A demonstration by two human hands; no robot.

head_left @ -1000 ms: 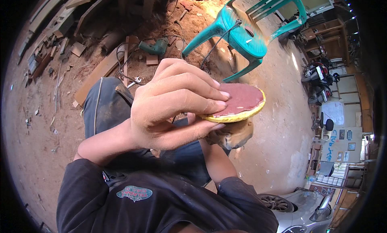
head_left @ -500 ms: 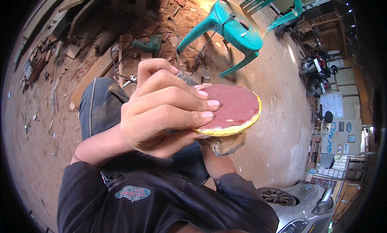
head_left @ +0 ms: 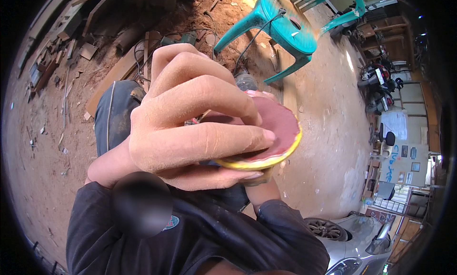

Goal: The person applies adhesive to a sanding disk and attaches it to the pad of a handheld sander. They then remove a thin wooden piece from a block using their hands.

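My left hand [head_left: 195,118] comes in from the lower left and pinches a round sanding disc [head_left: 281,118]. Its fingers lie bent over the reddish-brown face, and the thumb is under the yellow rim. Beyond the disc shows the dark, rounded body of a corded power tool [head_left: 246,81], which looks like an angle grinder; most of it is hidden. My right forearm reaches up beneath the disc. Only the fingertips of my right hand [head_left: 259,93] show, at the disc's far edge by the tool body; the rest is covered.
A teal plastic chair [head_left: 285,30] stands ahead, with a black cable [head_left: 257,34] hanging over its seat. A green power tool [head_left: 188,38] and planks [head_left: 112,87] lie on the ground. Wood scraps are scattered at left. A silver car [head_left: 352,241] is at lower right, motorcycles [head_left: 378,80] at far right.
My left hand has come closer and slid further over the disc, its fingers more bent. The disc has shifted slightly left and tilted, showing more of the tool body behind it.
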